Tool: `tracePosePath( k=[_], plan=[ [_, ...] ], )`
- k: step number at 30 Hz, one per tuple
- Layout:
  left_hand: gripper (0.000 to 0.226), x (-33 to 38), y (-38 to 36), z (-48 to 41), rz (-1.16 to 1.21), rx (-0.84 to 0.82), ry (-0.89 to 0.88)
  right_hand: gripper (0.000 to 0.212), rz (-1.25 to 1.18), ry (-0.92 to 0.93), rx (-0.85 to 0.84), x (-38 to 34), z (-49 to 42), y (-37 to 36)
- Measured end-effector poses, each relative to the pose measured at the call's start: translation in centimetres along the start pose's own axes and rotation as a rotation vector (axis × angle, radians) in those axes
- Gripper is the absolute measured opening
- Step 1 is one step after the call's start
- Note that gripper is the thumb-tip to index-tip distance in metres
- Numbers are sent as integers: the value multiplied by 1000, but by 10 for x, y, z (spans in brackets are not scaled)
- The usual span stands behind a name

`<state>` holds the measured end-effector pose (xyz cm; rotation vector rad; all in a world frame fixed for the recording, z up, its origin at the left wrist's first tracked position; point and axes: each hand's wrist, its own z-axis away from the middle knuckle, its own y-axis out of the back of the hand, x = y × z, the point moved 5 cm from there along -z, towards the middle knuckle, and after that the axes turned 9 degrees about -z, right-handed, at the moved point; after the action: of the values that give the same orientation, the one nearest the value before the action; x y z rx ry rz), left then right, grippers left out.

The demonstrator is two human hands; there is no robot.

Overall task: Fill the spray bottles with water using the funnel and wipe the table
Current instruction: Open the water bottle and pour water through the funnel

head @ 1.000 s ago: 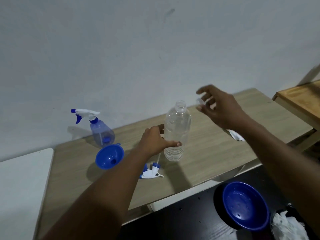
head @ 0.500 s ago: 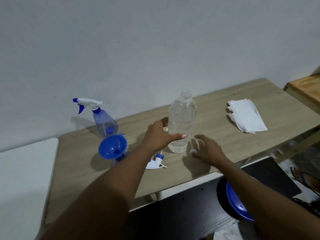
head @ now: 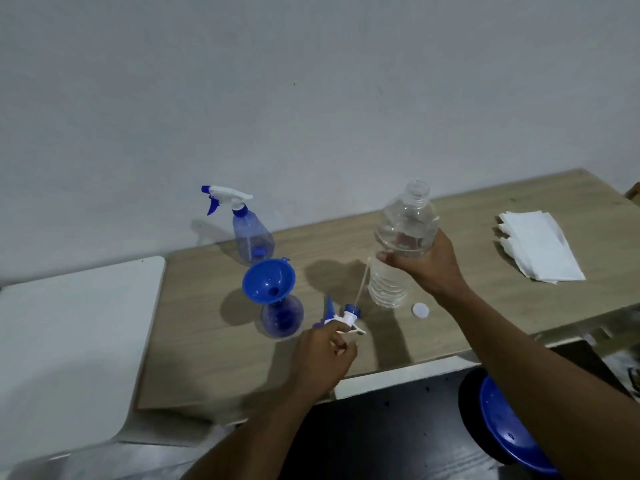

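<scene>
Where the left hand [head: 323, 355] steadied the water bottle [head: 391, 285] before, the right hand [head: 427, 265] now grips it over the table [head: 519, 317]; the left curls at one loose spray head [head: 349, 315], grip unclear. Two spray bottles [head: 252, 237], one funnel [head: 268, 280], one cap [head: 420, 310].

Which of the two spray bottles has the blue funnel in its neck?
The nearer spray bottle, uncapped; the far spray bottle by the wall wears its trigger head.

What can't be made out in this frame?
Head view: left hand covers part of the loose sprayer head; grip or touch unclear.
Funnel hides the neck of the spray bottle beneath it.
Right hand covers the water bottle midsection; level unclear.
Blue basin is cut by the right forearm and the bottom edge.
</scene>
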<state>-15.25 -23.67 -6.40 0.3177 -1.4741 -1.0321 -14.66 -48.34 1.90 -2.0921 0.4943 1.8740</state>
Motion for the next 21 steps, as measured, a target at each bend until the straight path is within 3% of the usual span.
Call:
tracePosePath(
  k=[4,8,13,15,18,21],
  plan=[
    [12,-48,33,20,-230,138,106,82,122,66,69,-3,0,-2],
    [16,-83,76,27,-289,292,223,76,157,117,-5,-26,1,-7],
    [84,-98,98,7,-202,321,196,75,249,181,-121,-64,5,-27],
    [100,-89,100,-8,-154,300,136,76,321,207,-160,-76,6,-35],
    [87,-81,89,-29,-7,186,127,81,425,235,-257,-85,9,-47],
    [49,-80,78,-36,69,166,107,83,505,232,-344,-84,11,-53]
  ],
)
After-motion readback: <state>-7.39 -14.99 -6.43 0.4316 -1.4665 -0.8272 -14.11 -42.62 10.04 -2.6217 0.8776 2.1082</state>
